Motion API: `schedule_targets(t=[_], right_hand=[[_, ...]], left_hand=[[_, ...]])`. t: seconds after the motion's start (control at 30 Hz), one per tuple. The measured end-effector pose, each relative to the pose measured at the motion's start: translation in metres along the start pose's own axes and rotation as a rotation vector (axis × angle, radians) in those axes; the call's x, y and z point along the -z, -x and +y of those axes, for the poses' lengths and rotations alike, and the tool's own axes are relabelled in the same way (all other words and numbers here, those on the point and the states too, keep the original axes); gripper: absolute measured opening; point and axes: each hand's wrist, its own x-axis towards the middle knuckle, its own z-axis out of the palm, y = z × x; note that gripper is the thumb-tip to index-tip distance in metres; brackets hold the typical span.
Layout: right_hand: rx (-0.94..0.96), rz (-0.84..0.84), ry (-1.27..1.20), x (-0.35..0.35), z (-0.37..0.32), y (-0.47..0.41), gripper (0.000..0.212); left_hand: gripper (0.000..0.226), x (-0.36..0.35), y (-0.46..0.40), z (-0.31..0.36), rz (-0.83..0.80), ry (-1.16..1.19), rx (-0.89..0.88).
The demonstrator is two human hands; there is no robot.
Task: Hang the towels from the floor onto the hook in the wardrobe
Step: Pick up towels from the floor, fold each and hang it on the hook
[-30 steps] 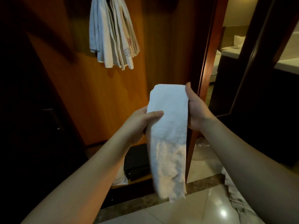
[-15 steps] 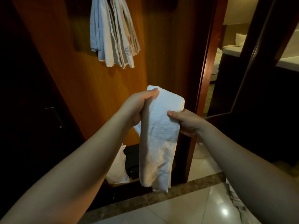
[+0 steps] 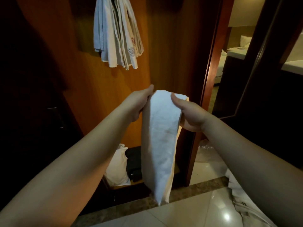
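Left hand: the left hand (image 3: 139, 102) grips the upper left edge of a folded white terry towel (image 3: 161, 138), fingers curled behind the cloth and thumb along its top.
Right hand: the right hand (image 3: 188, 115) pinches the upper right edge of the same towel, thumb on the near face, fingers tucked behind.
Held towel: it hangs between both hands in a long narrow fold, its tip tapering down toward the marble threshold strip (image 3: 205, 184), in front of the open wardrobe.
Handling: judged soft, light and limp, not slippery or fragile; it should drape wherever it is released, so taking it by the top fold, as now, seems best for looping over the hook.
Hanging bundle: a cluster of white and cream towels (image 3: 116, 35) hangs above, against the orange wooden wardrobe back panel (image 3: 98, 99); the hook itself is out of view.
Counts: two hands, one towel held; the hung towels overlap, perhaps four or five.
Floor: crumpled white cloth (image 3: 246, 205) lies at the lower right on the glossy tiles, possibly another towel.
Wardrobe base: a white bag-like bundle (image 3: 117, 166) stands beside a dark box (image 3: 134, 163).
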Motion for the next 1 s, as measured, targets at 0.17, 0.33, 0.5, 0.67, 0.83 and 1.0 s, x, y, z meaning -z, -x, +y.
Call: schedule_targets(t=[0.17,0.33,0.5,0.67,0.83,1.0], right_hand=[[0.066,0.204,-0.113,0.001,-0.012,-0.008,0.056],[0.198,0.301,-0.13,-0.01,-0.03,-0.013,0.038],[0.206,0.346,0.138,-0.025,-0.055,-0.017,0.04],[0.267,0.447,0.454,-0.021,-0.071,-0.019,0.058],[0.228,0.577,0.726,-0.01,-0.076,-0.016,0.079],[0.283,0.63,0.442,-0.005,-0.077,-0.017,0.049]], left_hand=[[0.053,-0.012,0.022,-0.035,0.234,-0.133,-0.414],[0.075,-0.035,0.034,-0.078,0.124,-0.302,-0.485],[0.064,-0.041,0.007,-0.079,0.301,-0.371,-0.458],[0.051,-0.027,-0.006,-0.08,0.362,-0.525,-0.503],[0.035,-0.007,-0.013,-0.075,0.476,-0.683,-0.541],[0.024,0.006,-0.019,-0.094,0.497,-0.696,-0.474]])
